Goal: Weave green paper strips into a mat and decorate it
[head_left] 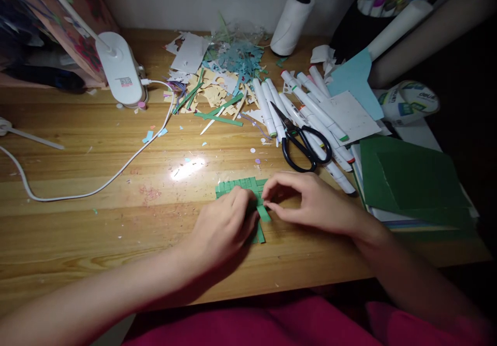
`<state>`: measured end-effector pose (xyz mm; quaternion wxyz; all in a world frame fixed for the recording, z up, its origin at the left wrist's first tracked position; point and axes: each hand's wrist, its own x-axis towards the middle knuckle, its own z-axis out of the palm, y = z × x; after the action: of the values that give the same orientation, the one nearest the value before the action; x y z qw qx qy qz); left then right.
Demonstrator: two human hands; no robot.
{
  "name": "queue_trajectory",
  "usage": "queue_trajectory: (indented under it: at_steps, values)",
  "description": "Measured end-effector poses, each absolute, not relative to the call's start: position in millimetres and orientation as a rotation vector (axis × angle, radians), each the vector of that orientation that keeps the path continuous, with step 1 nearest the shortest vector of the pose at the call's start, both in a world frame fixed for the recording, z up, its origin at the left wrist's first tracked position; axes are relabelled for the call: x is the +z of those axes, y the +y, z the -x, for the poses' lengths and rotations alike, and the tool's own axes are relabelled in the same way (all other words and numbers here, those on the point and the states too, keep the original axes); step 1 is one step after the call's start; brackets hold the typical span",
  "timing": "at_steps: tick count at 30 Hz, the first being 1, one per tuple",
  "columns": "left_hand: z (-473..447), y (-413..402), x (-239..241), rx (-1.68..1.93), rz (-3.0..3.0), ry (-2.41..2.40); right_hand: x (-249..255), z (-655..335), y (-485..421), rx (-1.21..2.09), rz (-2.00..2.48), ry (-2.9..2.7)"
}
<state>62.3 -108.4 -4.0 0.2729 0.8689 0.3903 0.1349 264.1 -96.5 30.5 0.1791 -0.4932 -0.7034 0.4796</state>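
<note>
Flat green woven-looking paper-strip piece on brown wooden table, centre of frame. Left hand bunched over it, presumably steadying it; fingertips hidden, can't tell if clamped. Right hand: thumb and forefinger pinched on its right edge, probably for fine control.

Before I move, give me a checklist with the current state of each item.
1. Left hand on the green piece: ok, it rests over the middle.
2. Right hand at the loose strip: ok, fingertips right beside it; firm pinch, cannot tell.
3. Underside of the green piece flat: cannot tell, hidden.
4. Scissors blades turned away from both hands: ok, lying on the markers.
5. Cord clear of both hands: ok, off to the left.
6. Table free of bits: not ok, small scraps lie beyond the green piece.
</note>
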Motion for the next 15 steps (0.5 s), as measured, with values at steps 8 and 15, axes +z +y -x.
queue_trajectory:
  at_steps: [8,15]
  values:
    - [-53,-115,-4,0.354,-2.578,0.851,28,-268,-91,1.094,1.238,-2.401]
    - [-43,-149,0,0.334,-3.024,0.789,19,-266,-90,1.012,1.191,-2.419]
